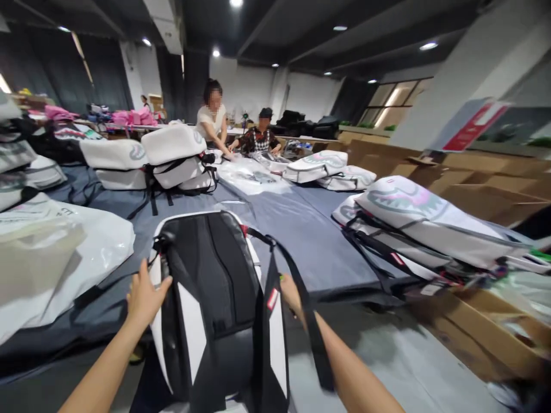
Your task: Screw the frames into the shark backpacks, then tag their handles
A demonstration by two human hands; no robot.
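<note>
Some of R hand [293, 295] behind blk strap [317, 341]

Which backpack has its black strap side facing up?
The one between the person's left hand and right hand: black back panel up; the stacked backpacks at right show white printed fronts.

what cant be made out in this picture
All in the head view:
- right hand: fingers mostly hidden by the shoulder strap, so its grip is unclear
- backpack: lower end cut off by the bottom edge; its front faces away
- red label on that strap: lettering too small and blurred
- plastic bag: cut off by the left edge
- open cardboard box: contents too blurred to name
</note>
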